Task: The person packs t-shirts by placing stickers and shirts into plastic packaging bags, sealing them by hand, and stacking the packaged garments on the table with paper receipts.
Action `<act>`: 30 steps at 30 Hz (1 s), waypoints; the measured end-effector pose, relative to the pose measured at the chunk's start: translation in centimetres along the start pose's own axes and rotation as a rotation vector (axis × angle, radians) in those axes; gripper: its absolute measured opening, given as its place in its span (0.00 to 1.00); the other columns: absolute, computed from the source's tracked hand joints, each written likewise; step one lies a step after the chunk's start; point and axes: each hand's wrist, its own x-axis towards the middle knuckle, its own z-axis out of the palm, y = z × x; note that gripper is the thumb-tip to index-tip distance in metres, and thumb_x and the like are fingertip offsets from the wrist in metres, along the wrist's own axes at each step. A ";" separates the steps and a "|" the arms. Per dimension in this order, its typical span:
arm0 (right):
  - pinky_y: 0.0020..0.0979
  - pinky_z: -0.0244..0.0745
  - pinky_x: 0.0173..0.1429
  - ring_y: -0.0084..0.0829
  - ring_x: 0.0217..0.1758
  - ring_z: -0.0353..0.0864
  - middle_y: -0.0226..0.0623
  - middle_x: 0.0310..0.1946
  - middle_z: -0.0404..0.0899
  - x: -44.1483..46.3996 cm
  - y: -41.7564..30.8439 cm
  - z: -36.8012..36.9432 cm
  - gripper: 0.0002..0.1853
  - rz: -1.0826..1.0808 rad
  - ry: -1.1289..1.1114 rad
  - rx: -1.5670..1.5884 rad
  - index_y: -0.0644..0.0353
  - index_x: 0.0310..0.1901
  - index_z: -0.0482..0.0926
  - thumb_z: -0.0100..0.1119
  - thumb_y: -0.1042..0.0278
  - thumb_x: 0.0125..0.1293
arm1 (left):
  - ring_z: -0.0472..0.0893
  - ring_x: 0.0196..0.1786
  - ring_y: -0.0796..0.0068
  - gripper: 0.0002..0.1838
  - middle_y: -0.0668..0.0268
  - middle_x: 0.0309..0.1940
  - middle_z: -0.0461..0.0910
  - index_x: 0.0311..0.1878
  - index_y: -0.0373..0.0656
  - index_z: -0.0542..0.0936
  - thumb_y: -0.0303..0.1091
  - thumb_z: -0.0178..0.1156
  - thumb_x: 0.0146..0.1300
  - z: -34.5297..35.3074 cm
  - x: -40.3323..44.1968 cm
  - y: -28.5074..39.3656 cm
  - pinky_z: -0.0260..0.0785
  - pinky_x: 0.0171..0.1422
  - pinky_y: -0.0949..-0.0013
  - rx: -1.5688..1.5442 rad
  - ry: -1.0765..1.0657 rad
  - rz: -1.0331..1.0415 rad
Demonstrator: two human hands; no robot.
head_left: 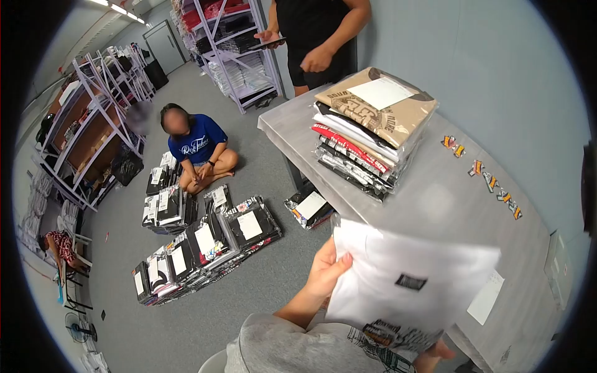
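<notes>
A folded white T-shirt with a small black print and a larger dark graphic is held up at an angle over the table's near edge. My left hand grips its left edge, thumb in front and the other fingers behind. At the bottom of the view, my right hand is by the shirt's lower edge, its fingers mostly hidden and blurred. Beyond the shirt, a stack of bagged folded shirts rests on the grey table, topped by a tan one with a white paper on it.
Colourful stickers and a white sheet lie on the table. Bagged garments cover part of the floor at left, near a seated person in a blue shirt. Another person stands behind the table, holding a phone. Shelves line the room.
</notes>
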 end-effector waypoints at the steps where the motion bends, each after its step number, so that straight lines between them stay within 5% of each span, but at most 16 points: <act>1: 0.30 0.62 0.57 0.33 0.55 0.68 0.42 0.53 0.68 0.0 0.1 -0.2 0.20 0.005 0.017 0.008 0.65 0.56 0.63 0.48 0.65 0.64 | 0.69 0.55 0.73 0.25 0.61 0.54 0.70 0.62 0.36 0.59 0.29 0.50 0.62 0.5 0.5 0.1 0.58 0.61 0.68 0.000 0.002 -0.002; 4: 0.30 0.62 0.57 0.33 0.55 0.68 0.42 0.53 0.68 -0.8 -0.2 -0.5 0.20 0.027 0.066 0.028 0.65 0.56 0.63 0.48 0.66 0.64 | 0.71 0.54 0.70 0.23 0.61 0.52 0.71 0.60 0.37 0.60 0.31 0.49 0.63 2.0 1.2 -0.9 0.59 0.61 0.65 0.031 0.108 -0.069; 7: 0.31 0.63 0.57 0.30 0.54 0.69 0.40 0.52 0.69 -0.6 0.5 -3.0 0.23 -0.046 0.269 0.273 0.66 0.57 0.61 0.50 0.77 0.60 | 0.52 0.67 0.71 0.32 0.60 0.66 0.51 0.67 0.39 0.50 0.28 0.51 0.61 2.6 1.6 -3.5 0.46 0.67 0.68 0.131 -0.220 0.041; 11: 0.31 0.64 0.56 0.30 0.53 0.69 0.41 0.51 0.69 -2.4 -0.3 -8.6 0.22 -0.204 0.389 0.141 0.65 0.56 0.62 0.50 0.76 0.60 | 0.48 0.69 0.68 0.35 0.59 0.68 0.47 0.66 0.39 0.50 0.27 0.54 0.58 5.4 2.7 -2.9 0.43 0.68 0.66 -0.004 -0.494 -0.176; 13: 0.31 0.64 0.56 0.30 0.53 0.69 0.41 0.52 0.69 -3.9 0.3 -15.3 0.22 -0.298 0.471 -0.027 0.65 0.57 0.62 0.50 0.75 0.60 | 0.50 0.69 0.65 0.37 0.58 0.68 0.48 0.67 0.39 0.49 0.30 0.57 0.57 5.3 3.2 -3.1 0.48 0.67 0.64 0.304 -0.903 -0.045; 15: 0.30 0.63 0.55 0.30 0.53 0.69 0.40 0.52 0.69 -6.2 1.9 -25.9 0.22 -0.388 0.544 -0.195 0.64 0.57 0.62 0.50 0.74 0.60 | 0.55 0.67 0.66 0.34 0.60 0.66 0.54 0.65 0.39 0.54 0.32 0.57 0.57 5.3 2.6 -3.6 0.50 0.66 0.64 0.209 -0.873 -0.166; 16: 0.30 0.63 0.55 0.30 0.53 0.68 0.40 0.52 0.69 -6.9 1.4 -23.5 0.23 -0.434 0.577 -0.282 0.64 0.57 0.62 0.51 0.73 0.59 | 0.58 0.66 0.66 0.31 0.60 0.64 0.56 0.64 0.39 0.57 0.32 0.56 0.58 4.9 2.6 -3.7 0.51 0.66 0.65 0.297 -0.932 -0.172; 18: 0.30 0.63 0.55 0.29 0.53 0.68 0.39 0.52 0.68 -8.4 2.4 -36.5 0.23 -0.528 0.639 -0.458 0.63 0.57 0.62 0.51 0.72 0.59 | 0.61 0.64 0.67 0.28 0.60 0.63 0.59 0.63 0.40 0.60 0.32 0.55 0.59 4.0 2.4 -4.0 0.53 0.65 0.65 0.379 -0.989 -0.178; 23: 0.30 0.62 0.55 0.29 0.54 0.67 0.37 0.53 0.68 -9.4 0.2 -41.3 0.24 -0.756 0.785 -0.912 0.62 0.57 0.62 0.52 0.70 0.59 | 0.64 0.61 0.68 0.22 0.60 0.60 0.64 0.59 0.39 0.65 0.32 0.51 0.61 2.3 1.7 -3.8 0.55 0.63 0.67 0.363 -0.832 -0.410; 25: 0.29 0.62 0.55 0.29 0.54 0.66 0.37 0.53 0.67 -9.7 -3.1 -35.4 0.24 -0.825 0.868 -1.126 0.62 0.58 0.63 0.53 0.69 0.59 | 0.66 0.60 0.69 0.22 0.61 0.57 0.67 0.58 0.39 0.66 0.33 0.52 0.61 2.1 1.6 -3.7 0.57 0.62 0.68 0.367 -0.774 -0.432; 27: 0.29 0.62 0.52 0.27 0.52 0.66 0.31 0.53 0.68 -10.3 -2.5 -39.3 0.26 -0.224 1.166 0.102 0.55 0.58 0.64 0.56 0.63 0.57 | 0.68 0.58 0.71 0.21 0.62 0.54 0.70 0.58 0.40 0.67 0.33 0.53 0.61 1.6 1.2 -4.0 0.59 0.60 0.69 0.359 -0.757 -0.485; 28: 0.27 0.62 0.48 0.24 0.48 0.67 0.27 0.48 0.70 -11.3 1.0 -42.5 0.27 -0.337 1.084 -0.177 0.51 0.56 0.66 0.58 0.58 0.54 | 0.68 0.58 0.72 0.20 0.63 0.53 0.70 0.57 0.39 0.68 0.32 0.52 0.61 1.0 1.1 -4.5 0.59 0.60 0.69 0.354 -0.686 -0.479; 30: 0.24 0.62 0.43 0.22 0.43 0.68 0.26 0.44 0.71 -9.5 0.7 -39.2 0.22 -0.066 1.208 0.068 0.48 0.51 0.70 0.59 0.59 0.54 | 0.68 0.58 0.72 0.19 0.63 0.54 0.71 0.57 0.38 0.68 0.30 0.51 0.61 0.6 1.2 -4.9 0.58 0.61 0.69 0.372 -0.603 -0.525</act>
